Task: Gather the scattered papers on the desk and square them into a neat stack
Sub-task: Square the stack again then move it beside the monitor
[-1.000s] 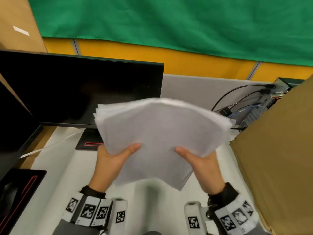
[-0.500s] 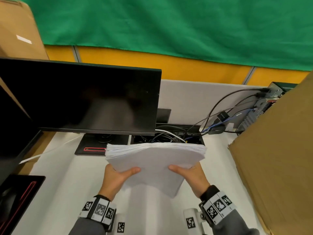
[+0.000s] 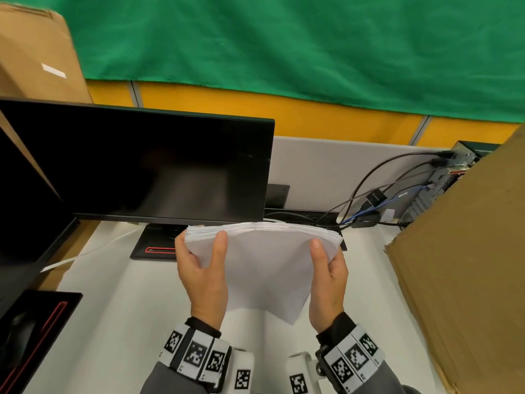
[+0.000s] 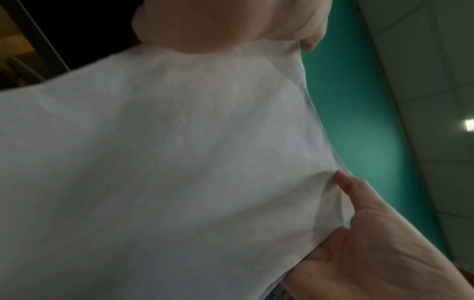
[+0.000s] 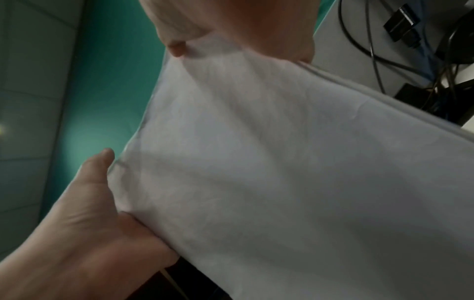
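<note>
Matt white paper sheets sag softly above a smooth, pale bench. A glossy black monitor stands before green cloth; rough brown cardboard flanks rubbery black cables.

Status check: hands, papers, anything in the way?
Left hand and right hand grip the paper stack. Edges uneven. Monitor close behind.

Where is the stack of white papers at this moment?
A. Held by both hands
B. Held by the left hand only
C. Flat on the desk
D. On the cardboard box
A: the left hand and the right hand each grip one side of the paper stack, thumbs on top.
</note>
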The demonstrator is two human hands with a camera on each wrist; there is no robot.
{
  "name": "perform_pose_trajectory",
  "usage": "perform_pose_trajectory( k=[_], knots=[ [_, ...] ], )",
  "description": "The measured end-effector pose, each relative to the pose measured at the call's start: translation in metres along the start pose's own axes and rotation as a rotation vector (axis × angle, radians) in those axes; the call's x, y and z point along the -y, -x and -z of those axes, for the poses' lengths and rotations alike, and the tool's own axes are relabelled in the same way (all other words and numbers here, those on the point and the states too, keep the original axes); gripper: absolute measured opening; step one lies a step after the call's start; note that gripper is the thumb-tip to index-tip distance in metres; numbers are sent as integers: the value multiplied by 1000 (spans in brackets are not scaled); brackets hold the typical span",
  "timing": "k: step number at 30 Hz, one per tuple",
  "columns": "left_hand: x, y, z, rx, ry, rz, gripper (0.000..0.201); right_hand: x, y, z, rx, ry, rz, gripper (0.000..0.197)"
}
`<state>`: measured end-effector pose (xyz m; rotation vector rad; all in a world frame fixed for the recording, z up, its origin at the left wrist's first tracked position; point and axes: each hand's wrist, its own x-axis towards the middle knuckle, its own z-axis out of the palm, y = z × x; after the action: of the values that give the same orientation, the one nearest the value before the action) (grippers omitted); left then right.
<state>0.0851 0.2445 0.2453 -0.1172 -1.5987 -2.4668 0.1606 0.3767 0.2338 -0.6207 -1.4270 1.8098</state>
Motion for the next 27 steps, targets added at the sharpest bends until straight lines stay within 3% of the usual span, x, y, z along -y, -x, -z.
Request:
perform_pose_trajectory(
  k=[4, 7, 12, 22, 27],
  knots=[
    [-12, -4, -14, -61, 38, 126, 17, 9, 2, -7, -29, -35, -39, 31],
    [-17, -10, -20, -90, 33, 160, 30, 19, 0, -13, -74, -41, -61, 23],
    [-19, -11, -24, -137, 51, 159, 38, 29, -5, -18, -150, -58, -64, 29],
    [-21, -15, -26, -161, 33, 116, 16, 32, -8, -24, -184, -48, -49, 25],
    [-21, -14, -27, -151, 13, 85, 18, 36, -12, -25, -221, -37, -61, 36]
  ],
)
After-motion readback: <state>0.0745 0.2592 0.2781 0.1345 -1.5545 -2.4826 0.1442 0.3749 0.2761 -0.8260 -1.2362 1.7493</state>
